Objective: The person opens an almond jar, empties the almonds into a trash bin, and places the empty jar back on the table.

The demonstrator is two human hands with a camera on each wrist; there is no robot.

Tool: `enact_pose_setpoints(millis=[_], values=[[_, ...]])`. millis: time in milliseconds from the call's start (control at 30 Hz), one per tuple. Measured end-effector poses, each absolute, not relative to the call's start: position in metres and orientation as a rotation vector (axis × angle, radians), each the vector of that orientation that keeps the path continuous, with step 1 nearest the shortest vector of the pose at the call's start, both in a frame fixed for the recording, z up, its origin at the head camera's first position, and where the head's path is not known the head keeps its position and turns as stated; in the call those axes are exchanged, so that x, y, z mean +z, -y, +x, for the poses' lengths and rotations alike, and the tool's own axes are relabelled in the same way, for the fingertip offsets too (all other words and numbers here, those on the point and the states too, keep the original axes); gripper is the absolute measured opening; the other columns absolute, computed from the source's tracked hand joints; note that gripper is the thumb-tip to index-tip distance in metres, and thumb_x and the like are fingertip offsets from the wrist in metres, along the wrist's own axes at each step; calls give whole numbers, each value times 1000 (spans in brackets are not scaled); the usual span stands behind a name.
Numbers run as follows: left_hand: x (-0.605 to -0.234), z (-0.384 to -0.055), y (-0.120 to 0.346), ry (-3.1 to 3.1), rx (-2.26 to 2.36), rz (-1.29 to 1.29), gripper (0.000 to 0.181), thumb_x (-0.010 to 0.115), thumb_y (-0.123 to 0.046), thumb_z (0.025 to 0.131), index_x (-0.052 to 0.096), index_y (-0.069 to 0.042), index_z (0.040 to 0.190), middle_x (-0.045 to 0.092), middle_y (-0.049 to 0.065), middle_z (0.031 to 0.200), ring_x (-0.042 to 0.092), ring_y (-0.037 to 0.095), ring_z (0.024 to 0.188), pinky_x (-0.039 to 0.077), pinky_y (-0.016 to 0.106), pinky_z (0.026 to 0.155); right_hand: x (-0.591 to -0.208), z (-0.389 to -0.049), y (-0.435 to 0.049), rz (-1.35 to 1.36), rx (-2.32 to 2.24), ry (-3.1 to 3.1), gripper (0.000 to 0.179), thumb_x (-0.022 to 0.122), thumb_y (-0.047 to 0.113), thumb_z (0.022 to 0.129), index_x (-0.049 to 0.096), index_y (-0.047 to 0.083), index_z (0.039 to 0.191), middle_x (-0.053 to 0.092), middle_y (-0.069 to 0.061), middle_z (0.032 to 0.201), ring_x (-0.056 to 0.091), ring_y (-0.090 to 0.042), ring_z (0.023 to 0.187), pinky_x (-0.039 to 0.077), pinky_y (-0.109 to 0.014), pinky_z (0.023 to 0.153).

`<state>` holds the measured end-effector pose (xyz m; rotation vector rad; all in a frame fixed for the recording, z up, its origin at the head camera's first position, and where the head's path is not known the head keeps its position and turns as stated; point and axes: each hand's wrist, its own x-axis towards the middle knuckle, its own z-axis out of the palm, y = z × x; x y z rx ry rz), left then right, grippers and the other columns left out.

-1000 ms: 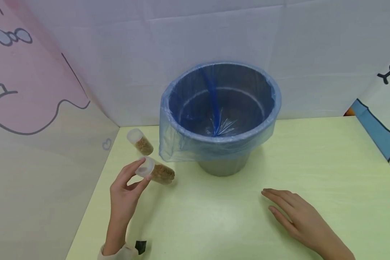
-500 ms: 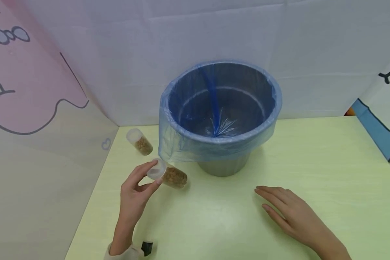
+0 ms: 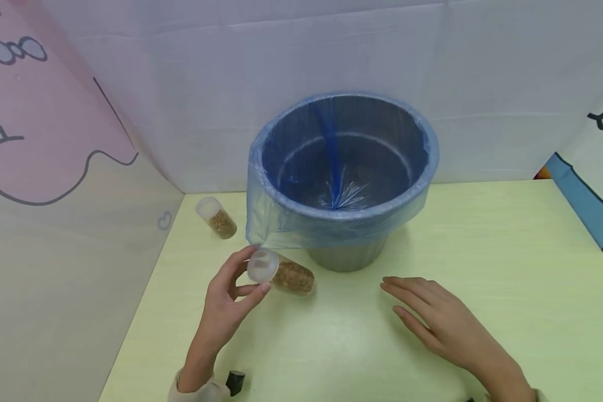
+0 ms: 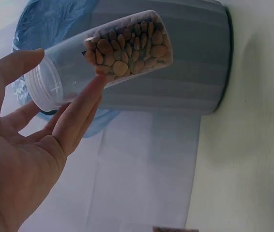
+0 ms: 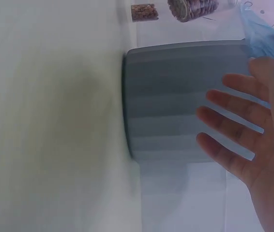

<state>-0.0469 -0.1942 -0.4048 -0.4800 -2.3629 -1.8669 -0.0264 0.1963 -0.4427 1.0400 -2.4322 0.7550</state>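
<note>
Head view: grips a clear lidded jar (image 3: pixel 293 277) near its lid with the left hand (image 3: pixel 223 304), thumb and fingers bent around it, just in front of a large grey bin (image 3: pixel 348 255). Holds the jar tilted and raised above a pale yellow-green tabletop (image 3: pixel 502 240), translucent lid (image 3: pixel 263 266) toward the left hand, base pointing to the right.

Left wrist view: shows whole brown almonds (image 4: pixel 129 52) through the jar's clear wall, packed in roughly the base half, with clear wall visible between them and the lid.

Head view again: over the bin's rim, a thin blue plastic liner (image 3: pixel 301 228), draped down the outside and covering the inside, gathered into shiny pleats at the bottom. To the left of the bin, near the back edge of the tabletop, a second clear jar (image 3: pixel 209 208), upright, with small brown pieces (image 3: pixel 223 224) in its lower half; too small to identify for certain.

Right of the held jar and nearer than the bin, keeps the right hand (image 3: pixel 439 312) wide and relaxed over the tabletop, fingers extended and, in the right wrist view, spread apart.
</note>
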Motion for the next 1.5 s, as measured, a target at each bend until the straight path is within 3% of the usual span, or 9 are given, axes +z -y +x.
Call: enact_pose_setpoints(millis=[133,400,700,833,1000,1133,1333,1500], values=[[-404,-48,187,2365,-1863,-600,66,74,13,87,52,-5,147,57,1,140,62,10,127,65,34,78,-437,-29,-190,1046,780,2386,44,44,38,113,60,16,147,66,2,142,65,-16,123,36,-14,111],[-407,-52,171,2384,-1870,-763,67,76,9,88,54,-9,148,53,15,139,61,10,124,66,35,76,-426,-33,-182,1069,840,2327,45,45,36,113,62,10,145,69,-5,138,65,-20,123,34,-13,116],[-405,-60,150,2454,-1824,-913,65,74,1,92,53,-15,151,54,11,136,58,15,114,65,33,76,-414,-42,-173,1110,885,2264,48,43,38,113,61,7,145,67,-6,141,64,-22,127,32,-15,120],[-406,-56,146,2461,-1844,-930,68,74,-1,91,50,-16,153,54,11,136,58,18,117,65,32,75,-412,-41,-169,1152,904,2282,46,48,34,112,59,6,147,65,-5,143,62,-21,129,32,-15,120],[-411,-50,140,2461,-1919,-942,68,73,-2,93,47,-17,155,52,12,140,58,29,128,66,33,77,-413,-38,-170,1162,948,2418,53,68,22,102,53,11,152,62,-1,147,60,-17,132,32,-12,118],[-414,-45,136,2441,-1972,-966,66,72,-2,94,47,-16,154,52,15,140,57,34,132,66,33,76,-415,-33,-171,1141,959,2547,68,77,17,94,48,15,156,58,4,150,58,-12,133,40,-14,113],[-415,-40,130,2455,-1981,-997,65,71,-4,94,49,-17,154,51,13,139,57,19,123,65,31,76,-418,-28,-169,1136,1052,2662,75,77,23,96,40,23,160,52,8,155,59,-10,131,56,-29,100],[-411,-39,127,2489,-1910,-1007,64,72,-8,95,51,-20,154,48,10,148,58,17,123,65,29,78,-416,-27,-166,1170,1154,2665,78,78,25,95,37,22,162,50,5,158,60,-12,130,59,-31,95]])
